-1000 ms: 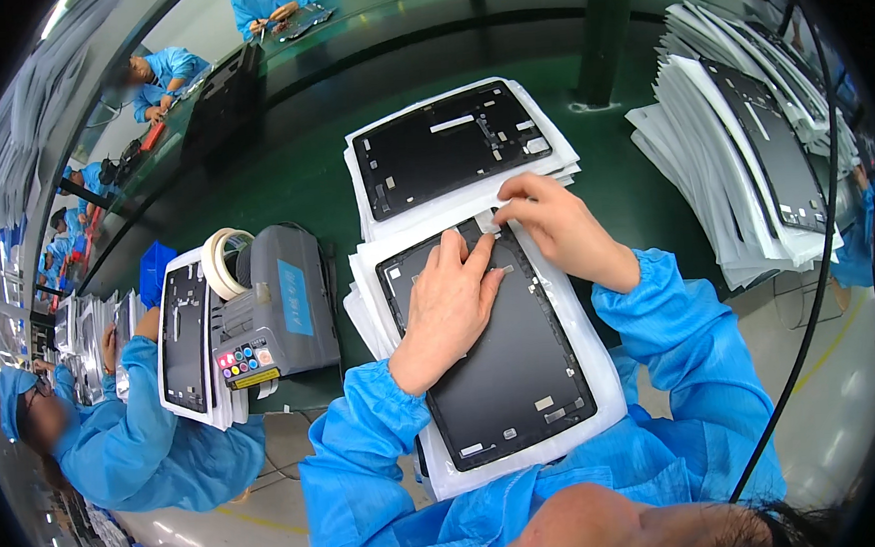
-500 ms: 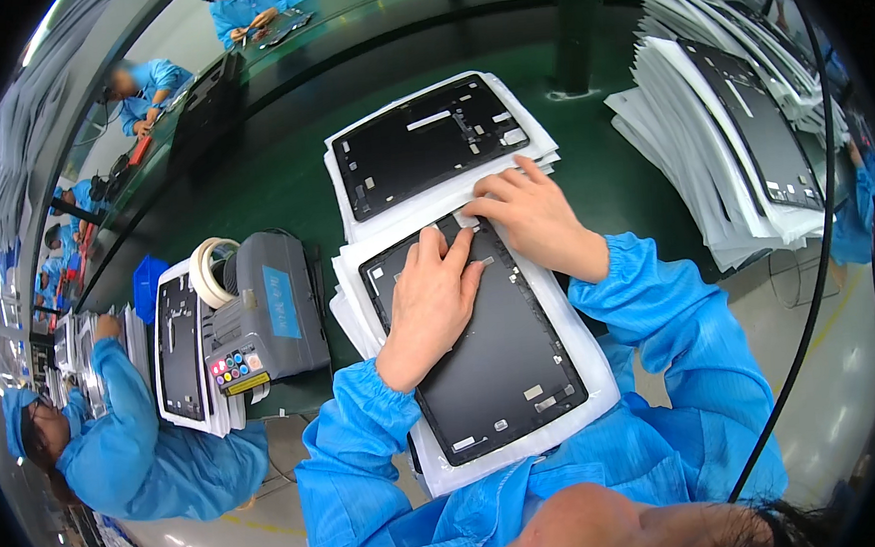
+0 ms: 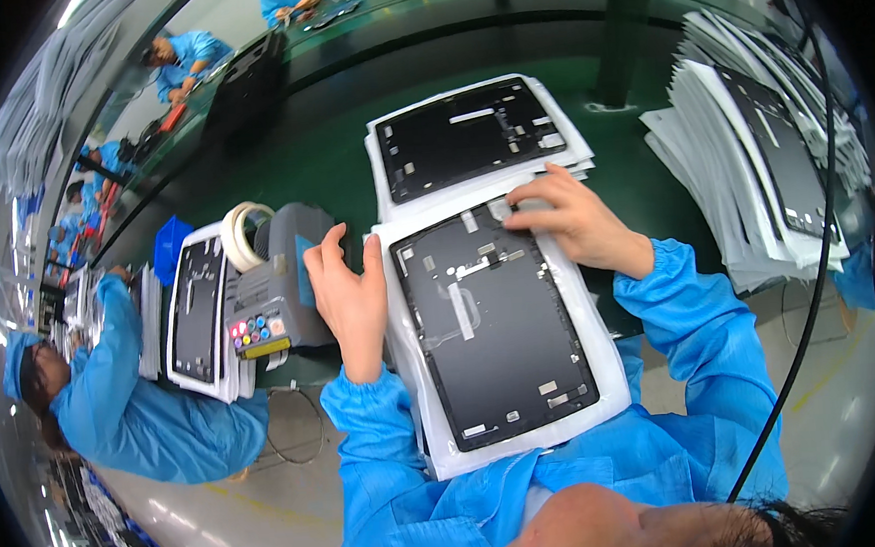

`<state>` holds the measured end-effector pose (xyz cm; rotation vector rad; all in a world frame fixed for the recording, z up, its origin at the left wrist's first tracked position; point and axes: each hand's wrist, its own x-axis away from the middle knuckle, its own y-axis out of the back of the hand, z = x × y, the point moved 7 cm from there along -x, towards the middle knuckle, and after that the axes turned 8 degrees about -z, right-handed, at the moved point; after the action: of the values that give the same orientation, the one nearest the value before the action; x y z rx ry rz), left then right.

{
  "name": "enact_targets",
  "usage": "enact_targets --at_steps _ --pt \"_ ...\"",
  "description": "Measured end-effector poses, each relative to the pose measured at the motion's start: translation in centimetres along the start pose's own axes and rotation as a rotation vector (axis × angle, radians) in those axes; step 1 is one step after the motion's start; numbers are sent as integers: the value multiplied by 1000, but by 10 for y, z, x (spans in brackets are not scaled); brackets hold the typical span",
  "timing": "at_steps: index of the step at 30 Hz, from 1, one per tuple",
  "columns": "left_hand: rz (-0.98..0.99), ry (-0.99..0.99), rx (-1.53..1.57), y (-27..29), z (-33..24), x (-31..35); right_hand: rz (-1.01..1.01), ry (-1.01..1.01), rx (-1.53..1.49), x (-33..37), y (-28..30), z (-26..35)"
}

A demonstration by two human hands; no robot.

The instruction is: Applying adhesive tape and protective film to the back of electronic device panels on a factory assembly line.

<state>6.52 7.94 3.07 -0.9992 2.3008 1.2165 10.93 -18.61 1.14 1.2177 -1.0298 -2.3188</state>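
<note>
A black rectangular panel (image 3: 503, 360) with small metal and white patches round its edges lies on white foam sheets (image 3: 603, 364) in front of me. My right hand (image 3: 580, 223) is over its far right corner. Its fingers are bent and apart, with the tips touching beside a small grey patch (image 3: 499, 210). My left hand (image 3: 347, 299) is raised off the panel at its left side, fingers spread and holding nothing. It is close to a grey tape dispenser (image 3: 302, 272) with coloured buttons. A pale strip (image 3: 461, 310) and a shiny clear outline show on the panel's middle.
Another black panel (image 3: 430, 154) lies on foam sheets beyond mine. A tall foam-and-panel stack (image 3: 722, 176) stands right. Left are tape rolls (image 3: 245, 235), a blue bin (image 3: 168, 248) and another panel (image 3: 197, 308). A co-worker (image 3: 154, 391) sits at left. A black cable (image 3: 804, 371) hangs at right.
My left hand has lifted off the panel and moved left toward the dispenser. The right hand stays at the panel's far corner. The whole view has shifted slightly.
</note>
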Motion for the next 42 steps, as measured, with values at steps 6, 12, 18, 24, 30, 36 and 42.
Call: enact_targets --at_steps 6,12,18,24,30,36,42 --pt "136 52 119 -15 32 2 -136 -93 -108 -33 -3 1" --pt "-59 -19 364 8 -6 -4 -150 127 62 -68 -3 19" --pt "11 -126 863 34 -35 -16 366 -189 -397 -91 -6 -5" --pt "742 329 1220 2 -23 -3 -200 -359 -481 -92 60 -59" --pt "486 467 1625 -52 -11 -45 -590 -835 -483 -43 51 -172" --pt "330 141 759 -129 41 -77 -387 -693 312 -44 25 -119" --pt "460 76 261 -149 11 -63 -496 -716 62 10 9 -164"
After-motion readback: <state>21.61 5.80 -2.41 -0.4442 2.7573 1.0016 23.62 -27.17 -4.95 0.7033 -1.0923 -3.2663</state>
